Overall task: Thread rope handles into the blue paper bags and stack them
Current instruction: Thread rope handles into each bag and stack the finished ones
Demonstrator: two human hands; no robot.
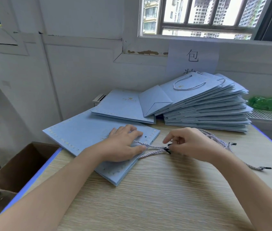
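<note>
On the near left part of the pale wood-grain table [148, 194], a flat light-blue paper bag [82, 135] lies with its open edge toward the right, on top of at least 1 more bag of the same kind. The left hand [123, 144] rests flat on it, fingers straight and spread a little, pressing the paper down just beside a small dark punched hole [145, 136]. A twisted lilac-and-white rope handle [150, 148] runs out from under this hand's fingertips toward the right hand [186, 144], which pinches the rope's black-tipped ends [167, 150] between curled fingers just off the bag's right edge.

Loose ropes of the same sort [218, 139] trail away to the right behind that hand. At the far right a fanned stack of finished blue bags [206, 110] sits with a rope loop showing on the top 1; a lower pile of blue bags [123, 105] lies left of it.

The step in hand looks like threading: a tip is being readied for the hole. The next move calls for steering that tip to the hole while the left hand keeps the paper from sliding.
</note>
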